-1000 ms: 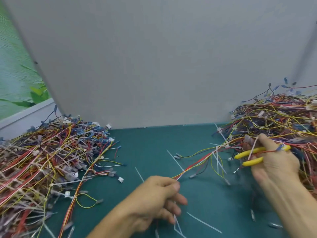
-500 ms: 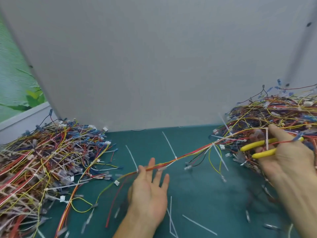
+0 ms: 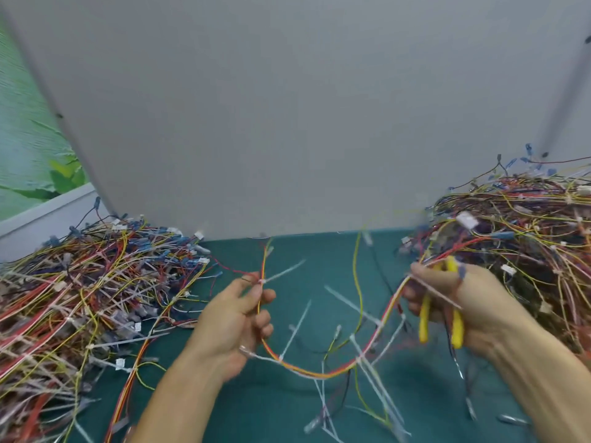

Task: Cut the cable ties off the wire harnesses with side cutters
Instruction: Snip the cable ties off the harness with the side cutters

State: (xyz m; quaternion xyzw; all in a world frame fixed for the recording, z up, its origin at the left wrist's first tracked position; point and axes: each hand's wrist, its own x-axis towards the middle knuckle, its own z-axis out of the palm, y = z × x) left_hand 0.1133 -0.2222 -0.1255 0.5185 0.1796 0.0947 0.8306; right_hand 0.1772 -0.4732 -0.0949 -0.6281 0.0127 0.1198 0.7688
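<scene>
A red, orange and yellow wire harness (image 3: 319,374) sags in a loop between my two hands above the green table. My left hand (image 3: 235,321) pinches one end of it beside a white cable tie (image 3: 281,272) that sticks out to the right. My right hand (image 3: 460,305) grips the yellow-handled side cutters (image 3: 455,324), handles pointing down, and also holds the harness's other end with its fingers. Several white cable ties (image 3: 363,356) hang along the loop. The cutter's jaws are hidden among the wires by my fingers.
A large heap of tangled harnesses (image 3: 83,292) lies at the left and another heap (image 3: 524,231) at the right. Cut white ties (image 3: 347,300) are scattered over the green table (image 3: 287,410). A grey wall (image 3: 287,123) stands close behind.
My left hand, flat and open on the table half a second ago, has closed on the harness and lifted it. The harness came free of the right heap and now hangs slack. The cutters turned handles-down.
</scene>
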